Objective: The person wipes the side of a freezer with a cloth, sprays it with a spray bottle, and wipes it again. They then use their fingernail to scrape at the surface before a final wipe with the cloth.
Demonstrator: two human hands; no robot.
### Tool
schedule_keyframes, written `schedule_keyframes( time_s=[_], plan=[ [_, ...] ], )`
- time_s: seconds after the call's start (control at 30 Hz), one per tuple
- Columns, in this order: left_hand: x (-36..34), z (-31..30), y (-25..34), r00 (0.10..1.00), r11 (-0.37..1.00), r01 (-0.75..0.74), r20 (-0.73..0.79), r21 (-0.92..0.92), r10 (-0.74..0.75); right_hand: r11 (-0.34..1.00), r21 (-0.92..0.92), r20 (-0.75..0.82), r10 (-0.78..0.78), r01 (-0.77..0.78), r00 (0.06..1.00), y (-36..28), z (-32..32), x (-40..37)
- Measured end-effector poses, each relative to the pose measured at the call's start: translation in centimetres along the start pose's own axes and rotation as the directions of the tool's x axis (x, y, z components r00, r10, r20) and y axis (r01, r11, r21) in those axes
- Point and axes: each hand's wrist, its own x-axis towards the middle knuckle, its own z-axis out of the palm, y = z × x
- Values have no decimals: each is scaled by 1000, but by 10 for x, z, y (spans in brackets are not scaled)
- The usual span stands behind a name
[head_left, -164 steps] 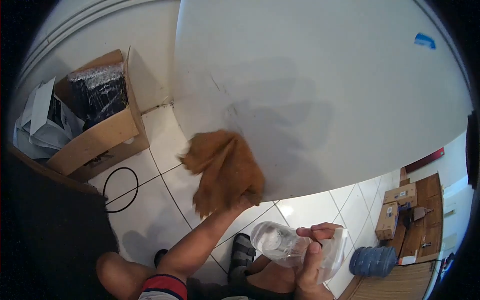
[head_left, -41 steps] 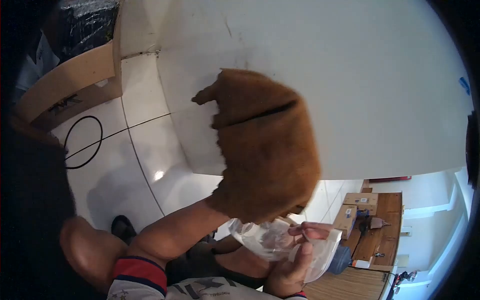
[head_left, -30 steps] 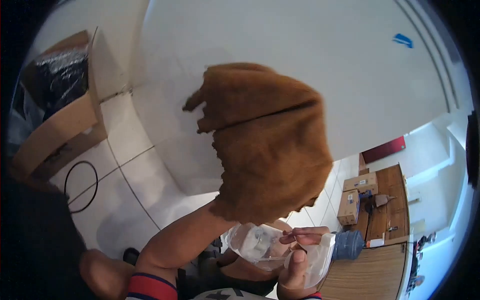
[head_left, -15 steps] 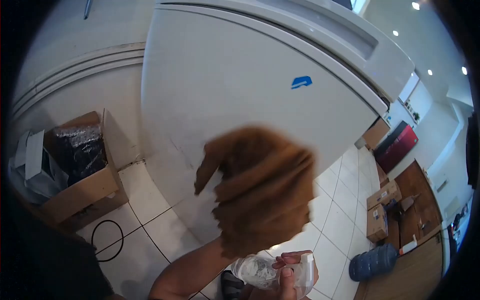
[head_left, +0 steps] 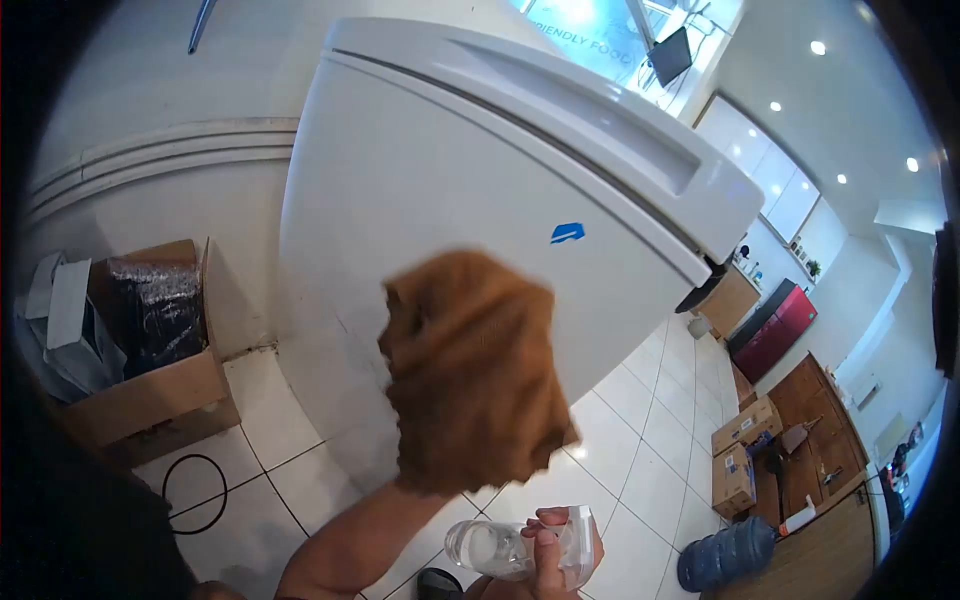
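Since the earlier frames, the view has swung up, so that a window [head_left: 575,30] now shows above the white appliance [head_left: 420,180]. The brown cloth [head_left: 475,380] has come closer to the blue sticker [head_left: 568,233] on the appliance's front.

Draped over the left hand [head_left: 428,493], the cloth hangs in folds with a ragged left edge, in front of the lower part of the appliance. Only the wrist and forearm show below it, so I cannot tell whether the fingers are spread or pressed together. The cloth is blurred, and whether it touches the appliance is not clear.

Low in the scene, to the right of the left forearm [head_left: 350,545], the right hand [head_left: 550,555] is closed around the right end of a clear bottle [head_left: 490,548], thumb on the near side and fingers curled over the far side. The bottle lies tilted on its side in the grip.

To the left, an open cardboard box [head_left: 150,405] holds packages, with a black loop [head_left: 226,495] near it on the tiled floor [head_left: 620,440]. At the right stand a blue water jug [head_left: 722,555] and smaller cartons [head_left: 735,480].
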Motion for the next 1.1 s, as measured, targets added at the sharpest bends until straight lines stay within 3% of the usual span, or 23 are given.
schedule_keyframes(
  time_s=[0.1,0.2,0.27,0.3,0.37,0.47,0.5,0.6,0.7,0.77,0.83,0.9,0.93,0.97,1.0,1.03,1.07,1.1],
  plan=[
    [34,1,-8,997,997,-47,-57,63,51,1000,-16,-36,2,-3,999,-8,1,0],
    [36,44,12,967,971,-194,-141,137,213,991,-84,-12,-103,102,995,12,4,5],
    [38,64,16,940,947,-258,-178,192,292,989,137,46,44,-50,998,18,11,11],
    [40,61,8,939,944,-258,-175,207,296,988,149,56,41,-49,998,13,14,12],
    [46,55,-12,953,949,-302,-4,94,303,998,-40,118,-45,50,992,-2,14,15],
    [53,35,-37,910,947,-308,262,-94,322,1000,17,131,7,-10,991,-13,16,23],
    [55,29,-35,910,951,-291,276,-105,309,1000,28,132,7,-10,991,-8,16,23],
    [51,17,-8,970,978,-197,133,-67,205,997,71,80,-23,17,997,12,16,21],
    [66,-15,-4,991,992,-121,47,-28,122,998,-14,69,-63,64,996,18,17,23],
    [97,-42,-18,997,1000,-9,77,28,7,993,31,81,-118,115,990,21,13,22],
    [101,-24,-21,996,999,25,90,21,-27,990,6,54,-144,144,988,23,12,21],
    [69,44,-16,993,933,-65,71,-354,96,984,-5,43,-176,176,983,33,16,24],
    [75,39,16,988,846,-103,43,-523,147,984,50,63,-172,169,983,43,17,27],
    [60,29,52,949,985,-141,299,99,105,982,101,83,-170,161,982,51,17,28],
    [63,24,63,953,987,-129,289,100,95,983,94,96,-168,159,981,50,19,26],
    [68,22,69,958,873,144,286,-466,-5,979,177,-3,-106,105,994,50,20,22],
    [74,20,69,941,404,331,329,-853,-77,962,264,-101,-38,64,994,48,23,20],
    [75,26,35,966,372,257,239,-892,-94,939,334,-121,-43,82,992,29,23,21]
  ],
)
